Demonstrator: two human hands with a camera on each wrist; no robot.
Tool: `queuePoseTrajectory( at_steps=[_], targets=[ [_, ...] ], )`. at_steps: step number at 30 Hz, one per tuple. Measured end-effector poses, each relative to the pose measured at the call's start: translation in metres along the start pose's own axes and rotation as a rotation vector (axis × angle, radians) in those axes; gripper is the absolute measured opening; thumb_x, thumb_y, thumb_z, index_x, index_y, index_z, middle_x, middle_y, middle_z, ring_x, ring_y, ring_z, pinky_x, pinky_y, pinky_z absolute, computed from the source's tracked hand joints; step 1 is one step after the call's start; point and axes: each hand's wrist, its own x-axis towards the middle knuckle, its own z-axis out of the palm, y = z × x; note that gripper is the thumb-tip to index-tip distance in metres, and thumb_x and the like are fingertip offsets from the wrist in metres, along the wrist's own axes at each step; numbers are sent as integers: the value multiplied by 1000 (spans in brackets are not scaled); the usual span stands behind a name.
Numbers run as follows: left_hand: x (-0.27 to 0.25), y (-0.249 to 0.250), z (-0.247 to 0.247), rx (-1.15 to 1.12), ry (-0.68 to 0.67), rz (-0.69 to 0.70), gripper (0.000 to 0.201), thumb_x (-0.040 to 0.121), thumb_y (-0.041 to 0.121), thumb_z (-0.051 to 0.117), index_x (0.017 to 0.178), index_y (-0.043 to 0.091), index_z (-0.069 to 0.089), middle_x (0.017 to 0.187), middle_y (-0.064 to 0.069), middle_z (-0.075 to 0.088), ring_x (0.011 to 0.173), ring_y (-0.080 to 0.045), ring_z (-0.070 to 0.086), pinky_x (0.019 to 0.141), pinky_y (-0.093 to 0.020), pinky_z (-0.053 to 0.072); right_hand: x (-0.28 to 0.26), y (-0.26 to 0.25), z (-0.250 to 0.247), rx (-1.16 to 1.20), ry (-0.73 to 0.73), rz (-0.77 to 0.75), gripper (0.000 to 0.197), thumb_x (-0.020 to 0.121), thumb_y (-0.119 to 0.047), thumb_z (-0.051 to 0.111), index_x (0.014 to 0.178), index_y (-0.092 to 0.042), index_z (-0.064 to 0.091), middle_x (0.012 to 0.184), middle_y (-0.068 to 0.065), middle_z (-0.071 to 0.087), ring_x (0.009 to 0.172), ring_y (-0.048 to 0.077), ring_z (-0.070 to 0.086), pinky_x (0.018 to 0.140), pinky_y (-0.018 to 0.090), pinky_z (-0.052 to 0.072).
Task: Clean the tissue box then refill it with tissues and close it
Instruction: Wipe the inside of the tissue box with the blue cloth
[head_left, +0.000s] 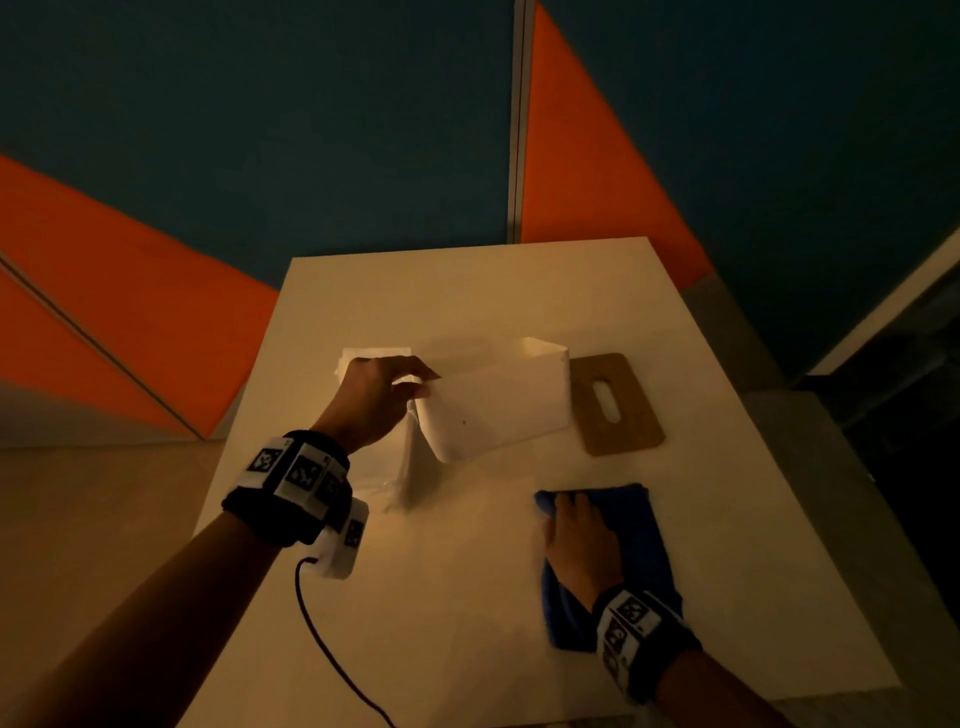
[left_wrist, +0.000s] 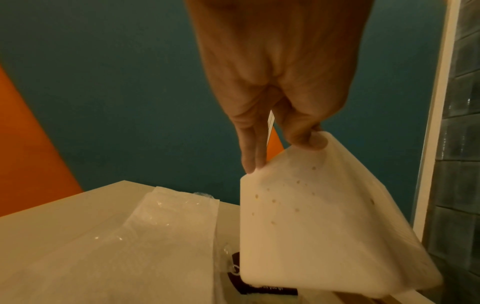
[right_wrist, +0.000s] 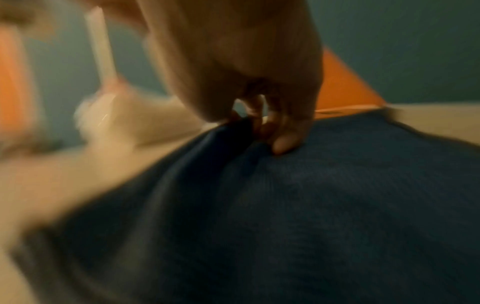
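White tissue box (head_left: 493, 410) tilted, rim pinched by left hand (head_left: 371, 395) | right hand (head_left: 582, 540) gripping blue cloth (head_left: 639, 530) near table (head_left: 467, 597) edge

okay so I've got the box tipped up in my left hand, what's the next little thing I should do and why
Probably lift the blue cloth under your right hand to the white plastic tissue box: your left hand holds it tilted, and small brown spots show on its underside.

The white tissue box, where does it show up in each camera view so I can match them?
Head: the white tissue box sits mid-table, tilted, its left end gripped by the left hand.
Left wrist: lower right, speckled with small spots, hanging from the fingers.
Right wrist: only a blurred pale shape at left; cannot confirm it is the box.
Shared landmark: the orange wall panel.
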Motion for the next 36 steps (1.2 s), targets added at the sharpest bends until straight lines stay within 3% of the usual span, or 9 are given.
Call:
queuePoseTrajectory(
  at_steps=[3,8,12,15,18,24,27,33,36],
  targets=[
    [0,5,-1,2,-28,-12,22,86,0,58,102,9,69,111,-10,70,103,-26,62,81,-15,34,-6,19,-12,449,114,91,26,99,-24,42,113,-5,54,106,14,63,97,29,62,71,29,45],
    [-3,22,-7,-27,-39,37,18,87,6,59,102,5,69,112,-10,69,105,-23,60,85,-14,33,-33,24,-53,850,427,40,23,94,-19,53,73,-23,46,66,4,53,64,18,55,59,28,39],
    [-3,31,-14,-88,-75,60,16,85,6,61,99,6,69,114,-8,68,109,-24,61,91,-22,40,-40,-10,-79,1047,705,-123,36,85,-55,54,83,-20,55,76,-8,59,72,0,59,58,3,46],
    [-3,38,-21,-102,-86,96,16,85,5,61,100,6,68,118,-7,67,113,-20,59,94,-22,40,-35,-42,-87,936,877,-347,31,89,-51,49,92,-21,59,85,-8,58,81,-1,57,67,11,51],
    [-6,48,-28,-111,-66,158,16,85,3,60,99,5,67,116,-8,67,111,-16,58,92,-18,39,-26,-72,-89,870,1010,-467,28,91,-33,52,96,-7,64,98,-1,58,96,-2,52,88,2,40],
    [-16,61,-33,-35,-38,279,16,85,3,60,99,6,68,108,-8,70,98,-10,62,74,-5,41,-12,-96,-77,579,977,-699,29,97,-34,45,118,-18,54,127,3,47,117,20,50,108,25,36],
    [-21,60,-36,-28,-51,357,24,81,-5,59,100,7,69,103,-8,71,94,1,53,75,4,39,-10,-95,-80,422,968,-659,39,98,-41,36,129,-20,46,135,3,42,123,21,44,113,24,23],
    [-24,60,-38,-11,17,329,18,84,2,62,99,7,69,109,-5,70,98,-5,58,77,4,38,-5,-85,-88,427,927,-375,57,98,-51,15,142,-17,28,146,6,27,134,27,28,113,36,17],
    [-25,60,-34,-26,50,312,17,83,3,64,99,6,70,107,-6,71,94,-6,58,76,6,37,-9,-89,-86,377,913,-390,56,95,-57,15,142,-26,19,146,8,26,135,30,26,112,40,16]
  ],
)
